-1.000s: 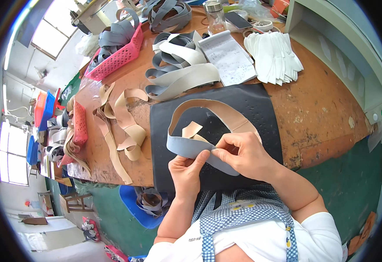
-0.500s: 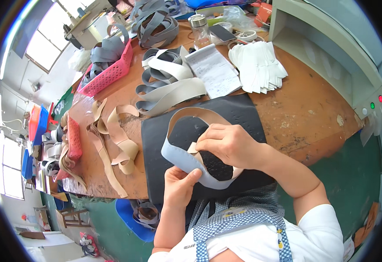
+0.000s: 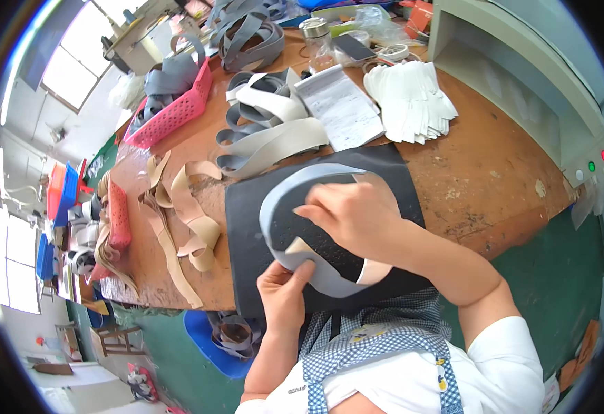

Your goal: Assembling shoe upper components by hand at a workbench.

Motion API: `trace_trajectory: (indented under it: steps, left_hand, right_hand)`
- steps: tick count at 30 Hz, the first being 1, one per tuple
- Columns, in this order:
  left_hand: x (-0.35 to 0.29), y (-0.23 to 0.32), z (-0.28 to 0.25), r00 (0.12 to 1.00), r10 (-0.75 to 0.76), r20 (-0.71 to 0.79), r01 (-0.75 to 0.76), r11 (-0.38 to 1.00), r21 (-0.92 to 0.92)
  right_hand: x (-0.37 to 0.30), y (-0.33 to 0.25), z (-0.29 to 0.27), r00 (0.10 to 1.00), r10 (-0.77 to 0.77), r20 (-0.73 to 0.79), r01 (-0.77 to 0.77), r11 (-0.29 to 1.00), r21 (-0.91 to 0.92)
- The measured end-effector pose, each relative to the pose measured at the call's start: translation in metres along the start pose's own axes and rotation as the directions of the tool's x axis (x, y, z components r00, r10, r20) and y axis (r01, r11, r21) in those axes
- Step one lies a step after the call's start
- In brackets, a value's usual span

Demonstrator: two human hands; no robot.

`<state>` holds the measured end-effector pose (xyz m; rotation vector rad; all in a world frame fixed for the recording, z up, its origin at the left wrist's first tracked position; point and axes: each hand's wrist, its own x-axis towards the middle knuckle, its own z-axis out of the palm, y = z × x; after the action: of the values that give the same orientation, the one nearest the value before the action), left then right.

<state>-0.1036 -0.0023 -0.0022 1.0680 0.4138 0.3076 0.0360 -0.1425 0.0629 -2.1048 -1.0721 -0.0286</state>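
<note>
A wide flat strip [image 3: 279,200], light grey-blue on one side and beige on the other, is bent into a loop above the black mat [image 3: 247,234]. My left hand [image 3: 283,293] pinches its lower left edge between thumb and fingers. A short beige end [image 3: 298,245] sticks up from the strip just above my left thumb. Over the middle of the loop is my right hand [image 3: 354,217], slightly blurred, its thumb stretched left and apart from the loosely bent fingers. Nothing shows between them. The right hand and wrist hide part of the loop's right side.
Beige strips [image 3: 195,214] lie left of the mat. Grey strips [image 3: 274,145], a notepad [image 3: 340,107] and white cut pieces [image 3: 412,100] lie beyond it. A pink basket [image 3: 174,114] and glass jar [image 3: 319,52] stand farther back. A pale machine housing [image 3: 523,90] borders the right.
My right hand has let go of the short beige end and moved slightly up. The loop has turned, showing more grey-blue along its far side. My left hand keeps its pinch.
</note>
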Motion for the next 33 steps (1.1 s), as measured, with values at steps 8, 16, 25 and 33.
trace_trajectory:
  steps: [8, 16, 25, 33]
  left_hand:
    - [0.010, -0.005, 0.010, 1.000, 0.001, 0.004, -0.001, 0.999, -0.048]
    - [0.017, -0.004, 0.004, 0.995, -0.068, 0.068, 0.070, 0.997, -0.029]
    - [0.014, 0.002, 0.009, 0.993, -0.098, 0.060, 0.103, 0.991, -0.091]
    - [0.019, 0.003, 0.009, 1.000, -0.013, 0.017, 0.013, 0.999, 0.035]
  right_hand:
    - [-0.063, -0.014, 0.014, 0.931, 0.315, 0.183, -0.362, 0.861, 0.357]
    - [-0.079, -0.011, 0.015, 0.912, 0.361, 0.194, -0.410, 0.798, 0.443]
    - [-0.064, -0.007, 0.016, 0.892, 0.409, 0.193, -0.449, 0.754, 0.480]
    - [-0.066, -0.006, 0.019, 0.912, 0.388, 0.131, -0.396, 0.757, 0.519]
